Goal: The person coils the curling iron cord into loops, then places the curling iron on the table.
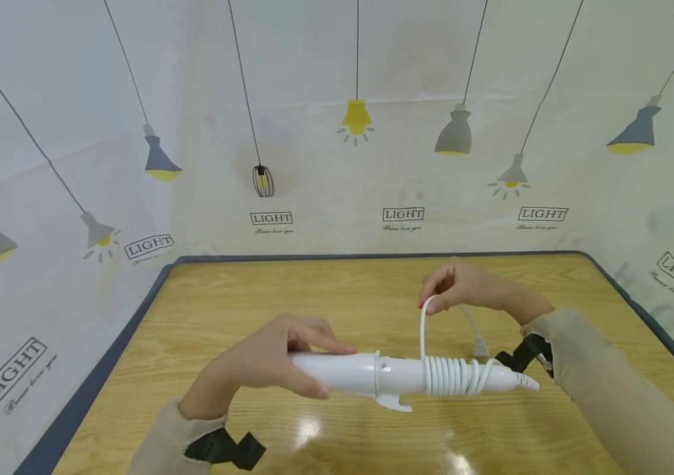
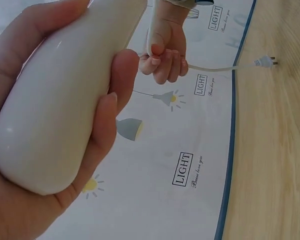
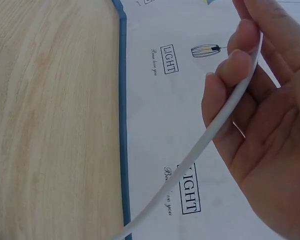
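A white curling iron (image 1: pixel 402 376), wand-shaped with a small curved lever on its underside, lies level above the table. My left hand (image 1: pixel 280 356) grips its smooth, rounded left end (image 2: pixel 50 110), fingers and thumb wrapped round it. Several turns of white power cord (image 1: pixel 446 376) are wound round the right part, near the tapered cord outlet. Above these turns, my right hand (image 1: pixel 461 287) pinches the cord, which rises from the coil in a loop. In the right wrist view the cord (image 3: pixel 205 137) runs across the fingers. Its loose end hangs with a two-pin plug (image 2: pixel 265 61).
A wood-grain table (image 1: pixel 241 290) with a dark blue edge (image 1: pixel 372 255) lies beneath the hands. White walls (image 1: pixel 325 53) printed with hanging lamps and LIGHT labels stand round its back and sides. Black camera straps (image 1: pixel 224 448) sit on both wrists.
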Available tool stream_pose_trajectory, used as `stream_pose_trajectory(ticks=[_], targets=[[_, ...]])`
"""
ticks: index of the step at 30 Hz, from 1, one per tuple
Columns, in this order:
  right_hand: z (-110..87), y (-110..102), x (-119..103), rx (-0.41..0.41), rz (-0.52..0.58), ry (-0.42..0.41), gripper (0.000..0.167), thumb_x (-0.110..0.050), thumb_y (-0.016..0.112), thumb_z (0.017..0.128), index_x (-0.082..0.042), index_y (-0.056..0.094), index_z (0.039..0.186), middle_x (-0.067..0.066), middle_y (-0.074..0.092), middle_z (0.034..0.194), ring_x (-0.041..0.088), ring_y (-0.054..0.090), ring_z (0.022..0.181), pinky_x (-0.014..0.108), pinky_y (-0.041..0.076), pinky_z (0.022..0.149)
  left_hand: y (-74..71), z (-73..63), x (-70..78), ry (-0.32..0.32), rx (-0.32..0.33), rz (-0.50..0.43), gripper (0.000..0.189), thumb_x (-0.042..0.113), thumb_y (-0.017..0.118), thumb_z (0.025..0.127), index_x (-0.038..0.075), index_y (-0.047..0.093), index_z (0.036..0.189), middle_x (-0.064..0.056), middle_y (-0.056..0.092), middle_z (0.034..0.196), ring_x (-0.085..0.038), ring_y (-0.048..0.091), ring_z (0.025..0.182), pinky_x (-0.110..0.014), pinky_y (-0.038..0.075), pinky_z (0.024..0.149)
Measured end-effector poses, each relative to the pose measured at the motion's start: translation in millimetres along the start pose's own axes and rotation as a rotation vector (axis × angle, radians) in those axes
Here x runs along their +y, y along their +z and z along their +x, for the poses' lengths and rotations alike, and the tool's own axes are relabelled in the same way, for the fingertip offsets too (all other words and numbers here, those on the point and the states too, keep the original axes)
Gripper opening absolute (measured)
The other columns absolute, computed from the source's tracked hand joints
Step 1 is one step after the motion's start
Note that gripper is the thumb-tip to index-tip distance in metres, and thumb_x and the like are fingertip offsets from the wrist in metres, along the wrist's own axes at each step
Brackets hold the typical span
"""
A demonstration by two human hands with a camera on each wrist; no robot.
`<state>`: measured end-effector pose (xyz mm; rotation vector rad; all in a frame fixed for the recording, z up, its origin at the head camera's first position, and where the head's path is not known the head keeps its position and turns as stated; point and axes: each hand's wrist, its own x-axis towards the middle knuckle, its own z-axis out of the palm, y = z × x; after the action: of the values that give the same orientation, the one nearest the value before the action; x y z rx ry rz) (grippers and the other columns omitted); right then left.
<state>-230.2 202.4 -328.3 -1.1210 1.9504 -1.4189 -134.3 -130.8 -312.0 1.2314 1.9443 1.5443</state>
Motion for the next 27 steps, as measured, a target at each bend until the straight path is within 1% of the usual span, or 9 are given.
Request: stream_pose_trajectory(ticks=[3, 5, 8, 10, 15, 19, 21, 25, 27], targets=[[3.1, -2.3, -4.8, -0.057, -0.029, -0.025, 0.006, 0.0, 0.064, 0.083, -0.001, 0.069, 0.085, 0.003, 0.064, 0.077, 0.008, 0.051, 0.061, 0.027, 0.047, 0.056, 1.6, -0.5, -5.2, -0.027, -0.022, 0.014, 0.047, 0.006, 0.077, 0.07, 0.006, 0.065, 0.115, -0.005, 0.063, 0.094, -0.011, 0.054, 0.074, -0.03, 0.051, 0.055], [4.4, -2.7, -9.2, -0.081, -0.036, -0.037, 0.005, 0.001, 0.065, 0.082, -0.001, 0.069, 0.084, 0.006, 0.064, 0.077, 0.009, 0.053, 0.062, 0.027, 0.048, 0.056, 2.6, -0.2, -9.0, -0.046, -0.028, 0.045, 0.047, 0.009, 0.078, 0.07, 0.006, 0.065, 0.115, -0.003, 0.063, 0.093, -0.011, 0.054, 0.076, -0.03, 0.051, 0.057], [3.9, -3.0, -16.0, -0.088, -0.062, -0.032, 0.004, 0.001, 0.066, 0.081, -0.001, 0.068, 0.083, 0.008, 0.064, 0.077, 0.01, 0.057, 0.064, 0.027, 0.05, 0.059, 4.3, 1.8, -14.0, -0.085, -0.023, 0.125, 0.047, 0.013, 0.078, 0.069, 0.007, 0.066, 0.114, 0.0, 0.063, 0.092, -0.011, 0.054, 0.079, -0.03, 0.052, 0.059], [2.2, -2.1, -20.8, -0.075, -0.085, -0.016, 0.002, -0.001, 0.067, 0.08, 0.0, 0.068, 0.082, 0.008, 0.064, 0.077, 0.011, 0.059, 0.066, 0.028, 0.051, 0.06, 5.9, 4.0, -17.1, -0.119, -0.01, 0.184, 0.048, 0.015, 0.079, 0.069, 0.008, 0.066, 0.114, 0.002, 0.063, 0.091, -0.012, 0.054, 0.08, -0.029, 0.052, 0.061], [0.4, 0.5, -28.5, -0.027, -0.152, 0.025, 0.007, -0.006, 0.07, 0.08, 0.001, 0.069, 0.081, 0.009, 0.066, 0.077, 0.014, 0.062, 0.067, 0.03, 0.053, 0.062, 9.4, 8.6, -21.5, -0.235, 0.076, 0.315, 0.047, 0.016, 0.081, 0.066, 0.014, 0.068, 0.111, 0.007, 0.062, 0.088, -0.015, 0.054, 0.08, -0.027, 0.05, 0.064], [0.0, 3.8, -32.9, 0.032, -0.219, 0.043, 0.005, -0.007, 0.07, 0.08, -0.003, 0.071, 0.082, 0.006, 0.067, 0.076, 0.012, 0.06, 0.064, 0.027, 0.052, 0.06, 11.1, 12.5, -23.6, -0.291, 0.165, 0.399, 0.047, 0.015, 0.082, 0.064, 0.015, 0.069, 0.11, 0.008, 0.062, 0.085, -0.015, 0.054, 0.076, -0.028, 0.047, 0.063], [-0.2, 6.9, -37.2, 0.064, -0.263, 0.051, 0.005, -0.009, 0.07, 0.081, -0.005, 0.072, 0.083, 0.004, 0.067, 0.077, 0.01, 0.059, 0.064, 0.026, 0.051, 0.059, 11.7, 14.4, -24.8, -0.317, 0.205, 0.423, 0.048, 0.016, 0.082, 0.063, 0.015, 0.069, 0.109, 0.008, 0.062, 0.085, -0.014, 0.053, 0.075, -0.029, 0.046, 0.063], [-1.4, 15.8, -44.4, 0.126, -0.35, 0.065, 0.008, -0.013, 0.069, 0.082, -0.007, 0.073, 0.085, 0.0, 0.067, 0.08, 0.012, 0.06, 0.068, 0.027, 0.051, 0.061, 12.4, 16.8, -27.5, -0.365, 0.287, 0.441, 0.048, 0.016, 0.083, 0.063, 0.015, 0.07, 0.109, 0.005, 0.064, 0.089, -0.014, 0.054, 0.078, -0.03, 0.047, 0.063], [-2.7, 20.5, -46.7, 0.148, -0.361, 0.07, 0.01, -0.014, 0.069, 0.082, -0.006, 0.073, 0.088, 0.0, 0.066, 0.083, 0.014, 0.061, 0.07, 0.028, 0.051, 0.061, 12.6, 17.1, -29.4, -0.375, 0.337, 0.456, 0.047, 0.015, 0.083, 0.062, 0.015, 0.07, 0.108, 0.003, 0.065, 0.092, -0.015, 0.054, 0.081, -0.03, 0.047, 0.064]])
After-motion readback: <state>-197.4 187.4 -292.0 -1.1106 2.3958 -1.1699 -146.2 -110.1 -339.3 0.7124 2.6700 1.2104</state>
